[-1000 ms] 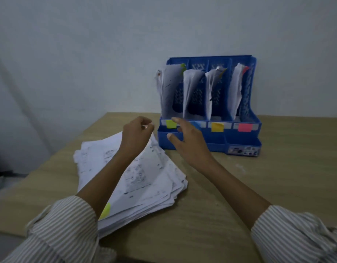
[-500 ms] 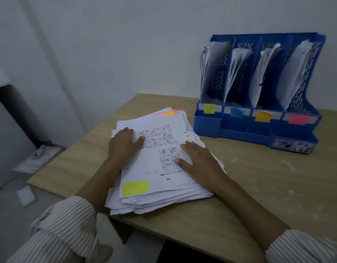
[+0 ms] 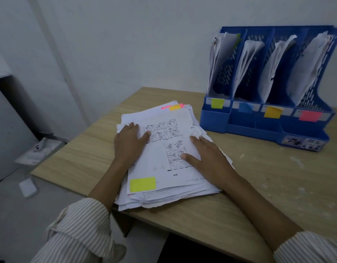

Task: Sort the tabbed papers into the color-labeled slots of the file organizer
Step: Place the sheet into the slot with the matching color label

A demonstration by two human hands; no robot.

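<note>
Both hands, left hand (image 3: 128,141) and right hand (image 3: 207,158), back from the file organizer (image 3: 266,118), now lie flat, gripping nothing, on the paper stack (image 3: 163,186); yellow-tabbed top sheet (image 3: 143,184) next

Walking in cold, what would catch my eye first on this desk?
Probably the messy stack of papers at the desk's near left, with the left hand and right hand resting flat on it and a yellow-green tab on the top sheet. Behind, at right, stands the blue file organizer.

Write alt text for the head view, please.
Both hands, left hand and right hand, rest flat on a paper stack whose top sheet bears a yellow-green tab; a blue file organizer stands beyond on the wooden table.
</note>
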